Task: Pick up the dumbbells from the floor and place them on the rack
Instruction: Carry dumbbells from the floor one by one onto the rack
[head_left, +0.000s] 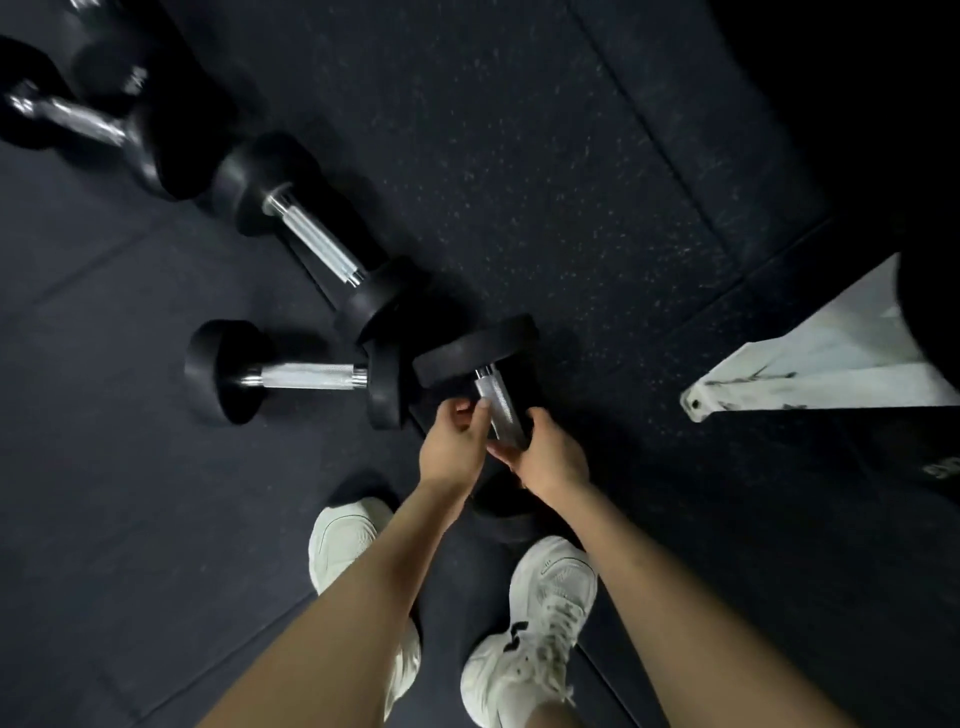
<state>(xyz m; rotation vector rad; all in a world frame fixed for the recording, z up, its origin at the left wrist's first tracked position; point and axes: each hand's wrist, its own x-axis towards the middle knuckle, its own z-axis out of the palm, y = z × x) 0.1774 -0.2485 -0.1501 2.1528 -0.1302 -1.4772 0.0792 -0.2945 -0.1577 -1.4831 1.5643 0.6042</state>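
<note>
The right grip (550, 457) is wrapped round the lower handle (498, 410) of a dumbbell (475, 351). The left grip (452, 447) has curled fingers touching the handle's left side; whether it clasps it I cannot tell. The dumbbell's near head sits low between two white shoes (535, 623). Just left, a second dumbbell (301, 376) lies on the dark floor (519, 156), with a third (311, 239) beyond. A white rack foot (810, 364) stands to the right.

Renders dim overall. Shows glare on the chrome handle (311, 241); blurs the far dumbbell (67, 114) upper left; loses right corners to black; bends lines near edges.
</note>
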